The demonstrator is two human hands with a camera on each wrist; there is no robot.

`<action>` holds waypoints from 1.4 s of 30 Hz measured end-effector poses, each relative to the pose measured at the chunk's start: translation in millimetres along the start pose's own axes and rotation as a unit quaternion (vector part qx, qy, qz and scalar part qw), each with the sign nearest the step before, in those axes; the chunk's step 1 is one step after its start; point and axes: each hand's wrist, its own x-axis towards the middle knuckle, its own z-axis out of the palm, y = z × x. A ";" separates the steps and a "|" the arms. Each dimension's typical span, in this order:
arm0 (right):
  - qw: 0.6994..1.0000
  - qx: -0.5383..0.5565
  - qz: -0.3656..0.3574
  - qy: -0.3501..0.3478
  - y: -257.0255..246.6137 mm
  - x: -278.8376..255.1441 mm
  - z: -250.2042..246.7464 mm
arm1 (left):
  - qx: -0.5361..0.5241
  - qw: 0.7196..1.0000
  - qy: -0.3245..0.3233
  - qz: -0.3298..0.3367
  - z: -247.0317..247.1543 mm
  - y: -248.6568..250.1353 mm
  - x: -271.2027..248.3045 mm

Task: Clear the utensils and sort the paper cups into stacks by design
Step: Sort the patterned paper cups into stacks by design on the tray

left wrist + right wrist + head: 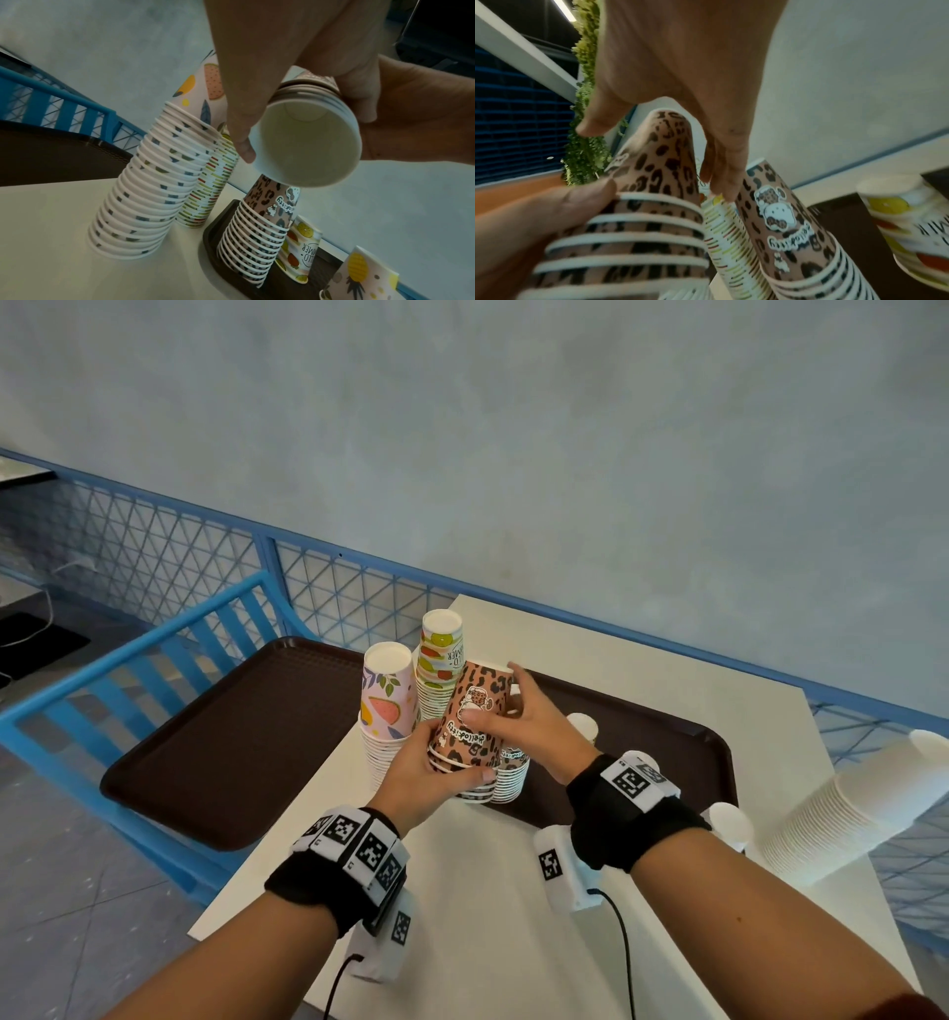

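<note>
My left hand (454, 755) grips the rims of a few nested, upside-down leopard-print cups (475, 706), tilted above the leopard-print stack (506, 775) on the right tray. My right hand (495, 706) holds the same cups near their top, thumb on the front and fingers behind. The left wrist view looks into the white mouth of the held cups (308, 142), with the leopard stack (259, 233) just under them. The pink fruit-print stack (387, 711) and the striped summer-print stack (439, 660) stand on the table close behind. No utensils are in view.
Two brown trays lie on the white table (488, 891): a bare one (231, 737) at the left and one (667, 752) at the right. A single summer cup (300, 251) and a pineapple cup (359, 274) stand on the right tray. A long white cup stack (847, 814) leans at the right.
</note>
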 end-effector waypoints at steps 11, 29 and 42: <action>0.993 0.085 -0.032 0.069 -4.1 5.7 -19.4 | 0.005 0.998 -0.063 -0.003 -1.5 -13.6 -2.6; 0.964 -0.069 -0.119 0.229 18.8 33.1 -23.7 | 0.003 1.000 -0.005 -0.024 -17.3 -14.0 -2.3; 0.953 -0.138 -0.133 0.236 7.1 15.4 -24.3 | 0.003 1.000 0.010 -0.010 -8.5 -9.7 3.3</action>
